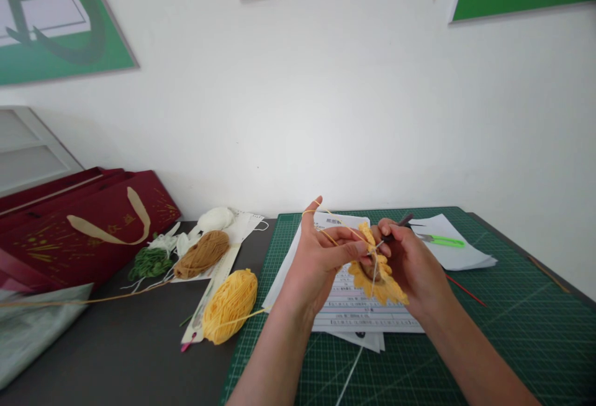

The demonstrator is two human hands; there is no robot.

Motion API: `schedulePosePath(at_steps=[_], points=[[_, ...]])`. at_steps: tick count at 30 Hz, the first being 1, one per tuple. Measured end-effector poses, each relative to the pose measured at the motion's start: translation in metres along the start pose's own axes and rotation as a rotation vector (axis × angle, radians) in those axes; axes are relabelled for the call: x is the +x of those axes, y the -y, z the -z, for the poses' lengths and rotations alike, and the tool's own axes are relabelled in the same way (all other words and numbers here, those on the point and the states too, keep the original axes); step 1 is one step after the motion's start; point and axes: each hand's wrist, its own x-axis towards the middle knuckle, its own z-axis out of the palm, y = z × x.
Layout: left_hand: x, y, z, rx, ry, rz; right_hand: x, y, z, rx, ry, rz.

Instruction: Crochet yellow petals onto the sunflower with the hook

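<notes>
Between my hands hangs a yellow crochet flower [382, 291] with a brown centre, held above printed sheets. My left hand [321, 251] pinches its left edge between thumb and fingers, with the index finger raised and yellow yarn looped over it. In my right hand [410, 257] is a crochet hook [402, 221] with a dark handle; its metal shaft reaches into the flower's upper edge. The hook's tip is hidden at the stitches. A pale strand dangles across the flower. The yellow yarn ball [230, 306] lies to the left, a strand leading from it toward my left arm.
Printed sheets [344, 319] lie on a green cutting mat [516, 331]. At right are white paper [470, 260], a green-handled cutter [444, 241] and a red stick [465, 290]. Brown yarn [203, 255], green yarn [149, 264], white yarn [215, 219] and a maroon bag [93, 226] stand left.
</notes>
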Motion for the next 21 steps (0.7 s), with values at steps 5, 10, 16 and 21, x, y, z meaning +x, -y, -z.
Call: schedulePosePath(at_steps=[5,10,16,21], points=[[-0.0004,0.0001,-0.0001,0.039,0.009,-0.031,0.0013,-0.0029,0.0013,-0.009,-0.015,0.024],[0.0014,0.0005,0.0019,0.113,-0.003,-0.1,0.0012,-0.0059,0.0047,-0.069,-0.098,0.116],[0.002,-0.0011,0.0025,0.093,-0.028,-0.101,-0.0017,-0.0086,0.0028,-0.169,-0.088,0.236],[0.0029,-0.002,0.0047,0.017,-0.016,-0.06,-0.0028,-0.008,-0.0004,-0.135,-0.044,0.229]])
